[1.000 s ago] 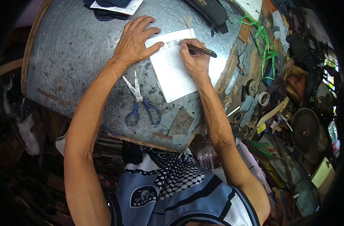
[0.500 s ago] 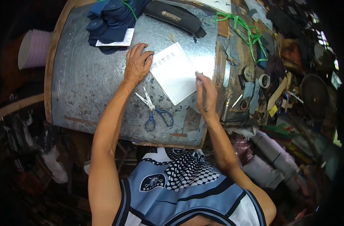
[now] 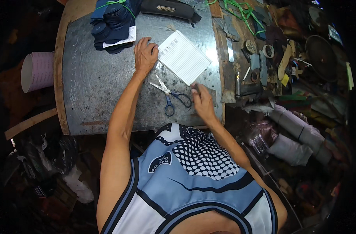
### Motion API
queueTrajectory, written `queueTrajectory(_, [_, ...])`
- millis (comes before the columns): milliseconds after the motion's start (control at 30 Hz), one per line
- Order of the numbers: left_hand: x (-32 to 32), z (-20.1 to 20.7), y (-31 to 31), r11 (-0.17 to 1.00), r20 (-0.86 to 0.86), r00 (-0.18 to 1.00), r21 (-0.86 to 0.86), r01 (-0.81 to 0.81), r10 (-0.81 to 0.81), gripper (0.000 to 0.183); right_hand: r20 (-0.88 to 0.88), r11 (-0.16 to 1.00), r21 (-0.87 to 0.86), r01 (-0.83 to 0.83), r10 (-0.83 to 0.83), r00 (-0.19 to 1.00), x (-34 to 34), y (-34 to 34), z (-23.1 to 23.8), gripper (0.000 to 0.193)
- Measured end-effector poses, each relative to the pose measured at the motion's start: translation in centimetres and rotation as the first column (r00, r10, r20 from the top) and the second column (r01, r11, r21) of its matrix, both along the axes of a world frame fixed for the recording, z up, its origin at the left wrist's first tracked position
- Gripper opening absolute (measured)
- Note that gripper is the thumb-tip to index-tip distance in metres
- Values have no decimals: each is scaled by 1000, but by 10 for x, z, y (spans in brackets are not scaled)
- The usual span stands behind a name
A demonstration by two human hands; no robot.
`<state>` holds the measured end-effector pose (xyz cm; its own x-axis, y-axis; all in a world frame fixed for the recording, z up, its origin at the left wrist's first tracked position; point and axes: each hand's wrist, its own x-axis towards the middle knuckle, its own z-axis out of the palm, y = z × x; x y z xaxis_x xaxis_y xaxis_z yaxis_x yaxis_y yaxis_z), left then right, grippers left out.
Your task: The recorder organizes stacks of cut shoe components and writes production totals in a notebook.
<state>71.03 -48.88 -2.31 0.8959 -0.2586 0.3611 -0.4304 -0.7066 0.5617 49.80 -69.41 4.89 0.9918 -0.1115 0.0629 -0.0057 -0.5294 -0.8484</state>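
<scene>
A white ruled notepad [image 3: 187, 58] lies tilted on the metal-topped table, with handwriting near its upper left edge. My left hand [image 3: 146, 55] rests flat beside that edge, fingers apart, the thumb side touching the pad. At the pad's lower corner, my right hand [image 3: 202, 102] has its fingers curled in and closed on the corner; the fingertips are partly hidden. Between my hands, just below the pad, blue-handled scissors [image 3: 169, 93] lie with their blades slightly apart. Beyond my left hand sits a stack of dark blue cut pieces [image 3: 112, 25] tied with green string, a white paper slip tucked in.
A black zipped pouch [image 3: 168, 9] lies at the table's far side. On the right, a wooden board holds tape rolls [image 3: 268, 50], scraps and green cord [image 3: 240, 11]. A pink-white paper roll [image 3: 38, 72] stands left of the table. Wrapped rolls [image 3: 299, 126] lie low right.
My right hand has moved from the pad's right edge to its lower corner, and its fingers have curled. The notepad has turned slightly. The view has shifted; my left hand stays beside the pad.
</scene>
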Motion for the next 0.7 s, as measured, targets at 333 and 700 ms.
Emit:
queueTrajectory(333, [3,-4,-2,999,33,999,-54,-3,4,26,-497,502,659,559,-267,826,26,13,10,58])
queueTrajectory(700, [2,-5,-1,996,25,999,-86,-21,23,32,-559,371,684,629,-288,778,63,-3,-13,20])
